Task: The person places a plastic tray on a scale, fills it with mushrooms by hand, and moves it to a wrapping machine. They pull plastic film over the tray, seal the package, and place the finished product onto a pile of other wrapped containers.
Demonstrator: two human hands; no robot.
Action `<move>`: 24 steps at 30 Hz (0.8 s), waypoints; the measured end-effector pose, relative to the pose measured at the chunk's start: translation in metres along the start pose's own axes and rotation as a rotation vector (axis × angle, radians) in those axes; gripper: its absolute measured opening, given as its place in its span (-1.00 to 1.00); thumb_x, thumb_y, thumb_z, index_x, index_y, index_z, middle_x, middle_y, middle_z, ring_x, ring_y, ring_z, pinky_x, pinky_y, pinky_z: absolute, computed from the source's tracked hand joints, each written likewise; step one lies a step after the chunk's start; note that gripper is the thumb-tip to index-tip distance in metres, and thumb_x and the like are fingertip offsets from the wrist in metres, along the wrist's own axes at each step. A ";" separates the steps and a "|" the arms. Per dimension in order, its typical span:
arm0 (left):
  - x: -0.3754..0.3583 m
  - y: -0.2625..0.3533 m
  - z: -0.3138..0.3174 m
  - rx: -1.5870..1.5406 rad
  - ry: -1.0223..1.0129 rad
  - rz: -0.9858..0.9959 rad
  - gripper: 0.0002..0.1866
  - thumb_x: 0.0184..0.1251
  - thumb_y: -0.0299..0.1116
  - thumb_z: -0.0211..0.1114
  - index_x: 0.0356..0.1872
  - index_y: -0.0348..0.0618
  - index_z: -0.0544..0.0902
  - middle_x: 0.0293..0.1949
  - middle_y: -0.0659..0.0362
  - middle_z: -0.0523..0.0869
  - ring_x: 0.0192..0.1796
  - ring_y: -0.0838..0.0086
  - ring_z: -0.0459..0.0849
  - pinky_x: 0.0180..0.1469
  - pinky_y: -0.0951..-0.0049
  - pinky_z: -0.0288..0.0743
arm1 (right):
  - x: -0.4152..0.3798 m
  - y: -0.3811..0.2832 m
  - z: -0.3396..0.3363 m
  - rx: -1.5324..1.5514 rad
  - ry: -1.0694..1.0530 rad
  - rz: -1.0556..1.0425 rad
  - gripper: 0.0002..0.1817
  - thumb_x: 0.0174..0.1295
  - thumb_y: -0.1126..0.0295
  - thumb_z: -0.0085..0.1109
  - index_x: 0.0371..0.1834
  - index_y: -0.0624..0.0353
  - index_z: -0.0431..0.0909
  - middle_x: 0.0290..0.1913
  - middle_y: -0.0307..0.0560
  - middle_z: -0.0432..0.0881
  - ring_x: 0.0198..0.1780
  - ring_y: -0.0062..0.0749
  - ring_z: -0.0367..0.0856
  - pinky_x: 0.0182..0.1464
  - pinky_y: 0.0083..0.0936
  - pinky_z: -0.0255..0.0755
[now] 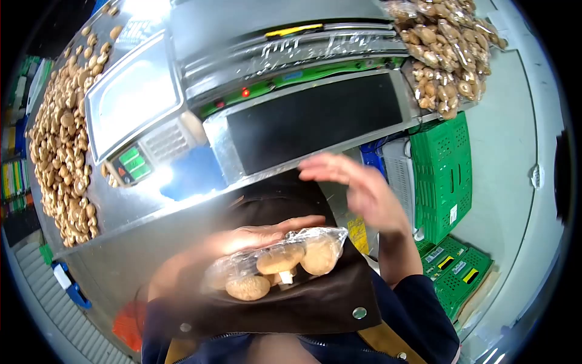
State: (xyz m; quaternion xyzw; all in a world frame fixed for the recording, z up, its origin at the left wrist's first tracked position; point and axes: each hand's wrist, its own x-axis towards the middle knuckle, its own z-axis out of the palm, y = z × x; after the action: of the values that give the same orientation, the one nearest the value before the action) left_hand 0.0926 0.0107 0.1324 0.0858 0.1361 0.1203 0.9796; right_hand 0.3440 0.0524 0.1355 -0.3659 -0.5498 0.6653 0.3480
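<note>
A clear plastic-wrapped pack of mushrooms (282,261) is in front of my body, above the dark apron (303,303). My left hand (260,235) lies along the pack's upper edge and holds it; its fingers are partly blurred. To the right and higher up, my right hand (357,182) is raised apart from the pack, fingers stretched toward the left, with nothing in it. It is nearest to the front edge of the wrapping machine, whose black plate (315,121) lies beyond.
Loose mushrooms (66,145) cover the steel table's left side beside a weighing scale (136,97). Wrapped mushroom packs (448,54) are piled at the upper right. Green crates (445,176) stand at the right, with more crates (458,273) lower down.
</note>
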 end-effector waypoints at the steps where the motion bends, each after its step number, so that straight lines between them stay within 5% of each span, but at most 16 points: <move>1: -0.002 0.004 -0.001 0.021 0.044 -0.016 -0.39 0.41 -0.17 0.06 0.38 -0.27 0.18 0.30 0.09 0.32 0.28 0.44 0.35 0.32 0.44 0.21 | -0.003 -0.020 -0.001 -0.317 -0.214 -0.048 -0.26 0.10 -0.02 0.26 0.25 0.27 0.37 0.20 0.05 0.50 0.21 -0.13 0.49 0.27 -0.32 0.32; 2: 0.003 0.012 -0.002 0.060 0.073 -0.027 -0.45 0.41 -0.25 0.07 0.35 -0.27 0.25 0.24 0.11 0.41 0.20 0.48 0.45 0.26 0.47 0.31 | -0.002 -0.040 0.008 -0.306 -0.431 0.061 -0.22 0.02 0.00 0.38 0.25 0.24 0.37 0.22 0.05 0.48 0.23 -0.08 0.47 0.26 -0.31 0.34; 4: 0.029 0.029 0.004 0.332 0.170 -0.015 -0.51 0.38 -0.36 0.13 0.28 -0.30 0.34 0.17 0.12 0.51 0.12 0.51 0.55 0.17 0.51 0.44 | -0.008 -0.040 0.017 -0.465 -0.408 -0.054 -0.28 0.04 0.07 0.39 0.20 0.26 0.39 0.27 0.10 0.41 0.16 -0.04 0.51 0.14 -0.31 0.44; 5: 0.038 0.023 -0.016 0.263 0.237 -0.023 -0.52 0.36 -0.39 0.16 0.27 -0.32 0.36 0.12 0.09 0.55 0.08 0.47 0.58 0.13 0.48 0.48 | -0.010 -0.026 0.011 -0.482 -0.345 -0.025 -0.26 0.08 0.02 0.30 0.28 0.22 0.36 0.00 0.19 0.59 -0.02 0.02 0.61 0.00 -0.27 0.48; 7: 0.055 0.010 -0.056 0.122 0.372 -0.023 -0.52 0.32 -0.43 0.22 0.24 -0.34 0.39 0.03 0.02 0.62 -0.01 0.39 0.65 0.04 0.43 0.56 | 0.005 -0.048 -0.011 -0.514 -0.493 0.334 -0.35 0.08 0.01 0.30 0.12 0.28 0.48 -0.21 0.20 0.65 -0.21 0.04 0.64 -0.16 -0.27 0.49; 9: 0.060 0.018 -0.062 0.071 0.423 0.073 -0.55 0.33 -0.44 0.22 0.21 -0.37 0.41 0.03 0.00 0.62 -0.01 0.37 0.66 0.03 0.41 0.58 | 0.002 -0.012 -0.030 -0.452 -0.419 0.323 -0.46 0.10 0.03 0.31 -0.06 0.30 0.57 -0.39 0.11 0.65 -0.32 -0.14 0.66 -0.27 -0.33 0.46; 10: 0.087 0.024 -0.063 0.316 -0.006 0.504 -0.56 0.33 -0.41 0.22 0.18 -0.37 0.42 0.02 0.00 0.63 -0.02 0.34 0.67 0.02 0.39 0.58 | 0.002 0.005 -0.042 -0.331 -0.362 0.302 -0.52 0.15 0.05 0.30 -0.16 0.33 0.59 -0.39 0.00 0.66 -0.34 -0.40 0.63 -0.27 -0.44 0.46; 11: 0.086 0.027 -0.057 0.200 0.260 0.486 -0.62 0.34 -0.40 0.21 0.12 -0.34 0.46 -0.06 -0.01 0.65 -0.08 0.31 0.68 -0.04 0.38 0.59 | 0.000 0.020 -0.052 -0.137 -0.251 0.339 -0.57 0.18 0.10 0.30 -0.16 0.31 0.61 -0.38 -0.14 0.66 -0.32 -0.59 0.56 -0.27 -0.55 0.45; 13: 0.086 0.033 -0.046 -0.086 0.804 0.483 -0.72 0.35 -0.36 0.17 0.01 -0.29 0.53 -0.23 -0.02 0.69 -0.19 0.26 0.71 -0.15 0.36 0.60 | 0.001 0.036 -0.092 0.024 -0.086 0.488 -0.64 0.16 0.15 0.31 -0.19 0.26 0.64 -0.33 -0.22 0.68 -0.31 -0.60 0.58 -0.25 -0.62 0.44; 15: 0.072 0.036 -0.081 0.112 0.711 0.570 -0.81 0.29 -0.35 0.14 -0.17 -0.23 0.56 -0.36 0.04 0.65 -0.36 0.26 0.65 -0.29 0.33 0.58 | 0.003 0.038 -0.147 0.202 0.243 0.385 -0.73 0.16 0.23 0.31 -0.23 0.21 0.67 -0.32 -0.23 0.68 -0.31 -0.60 0.59 -0.24 -0.63 0.44; 16: 0.068 0.038 -0.087 0.139 0.721 0.620 -0.80 0.27 -0.37 0.15 -0.17 -0.24 0.55 -0.36 0.04 0.65 -0.36 0.25 0.65 -0.29 0.33 0.58 | 0.009 0.019 -0.180 0.108 0.400 0.294 -0.80 0.14 0.35 0.21 -0.26 0.25 0.65 -0.31 -0.19 0.68 -0.29 -0.45 0.64 -0.17 -0.49 0.53; 18: 0.063 0.043 -0.088 0.155 0.779 0.681 -0.82 0.25 -0.39 0.15 -0.18 -0.24 0.55 -0.38 0.05 0.64 -0.38 0.24 0.64 -0.32 0.35 0.57 | 0.027 -0.026 -0.241 0.346 0.875 0.030 -0.67 0.26 0.21 0.05 -0.05 0.21 0.54 -0.11 -0.09 0.65 -0.17 -0.29 0.65 -0.06 -0.26 0.57; 21: 0.056 0.044 -0.092 0.070 0.848 0.740 -0.83 0.24 -0.43 0.13 -0.18 -0.26 0.53 -0.38 0.01 0.62 -0.39 0.25 0.63 -0.32 0.35 0.55 | 0.060 -0.103 -0.321 0.561 0.779 -0.478 -0.50 0.43 0.08 -0.12 0.22 0.27 0.29 0.13 0.12 0.53 0.26 -0.17 0.42 0.37 -0.15 0.24; 22: 0.056 0.041 -0.095 0.049 0.851 0.747 -0.83 0.25 -0.43 0.13 -0.19 -0.26 0.53 -0.38 0.01 0.62 -0.39 0.25 0.63 -0.32 0.36 0.55 | 0.069 -0.116 -0.341 0.707 0.666 -0.475 -0.54 0.44 0.15 -0.14 0.21 0.31 0.28 0.15 0.22 0.49 0.23 -0.08 0.45 0.31 -0.15 0.33; 24: 0.054 0.040 -0.101 0.007 0.861 0.766 -0.84 0.25 -0.44 0.13 -0.20 -0.26 0.52 -0.38 0.02 0.62 -0.39 0.25 0.63 -0.32 0.37 0.55 | 0.096 -0.107 -0.338 0.441 0.706 -0.395 -0.56 0.44 0.18 -0.13 0.17 0.33 0.33 0.10 0.23 0.53 0.15 -0.06 0.53 0.22 -0.20 0.43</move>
State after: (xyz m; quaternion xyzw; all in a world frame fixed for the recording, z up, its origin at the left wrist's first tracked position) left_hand 0.1056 0.0771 0.0311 0.0754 0.4821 0.4902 0.7222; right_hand 0.5980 0.3130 0.1879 -0.3759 -0.3021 0.5219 0.7036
